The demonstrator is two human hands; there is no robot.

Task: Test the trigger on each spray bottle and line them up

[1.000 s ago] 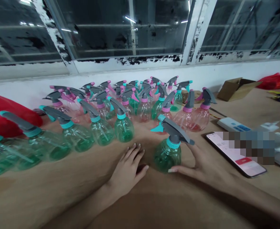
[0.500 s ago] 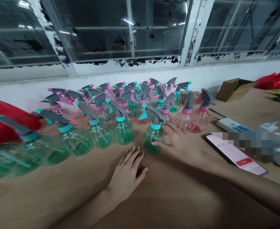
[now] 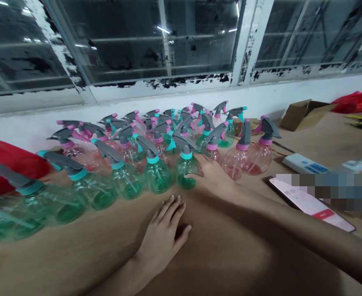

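My right hand [image 3: 213, 174] grips the body of a green spray bottle [image 3: 185, 170] from its right side, thumb in front. The bottle stands upright, with a turquoise collar and grey trigger head, at the right end of the front row of green bottles. Just left of it is another green spray bottle [image 3: 158, 174]. Palm down on the table [image 3: 230, 246], my left hand [image 3: 165, 230] lies with its fingers stretched out, holding nothing. Behind, several pink spray bottles [image 3: 259, 156] stand mixed with green ones.
A phone [image 3: 310, 203] lies at the right, near a white power strip [image 3: 306, 163]. An open cardboard box [image 3: 302, 117] and a red bag [image 3: 355, 100] are at the back right. Another red bag [image 3: 11, 166] sits at the left, and a white wall [image 3: 138, 96] with windows runs behind.
My right hand has moved the green spray bottle left and slightly away, up close to the end of the front row. My left hand has stayed flat on the table.
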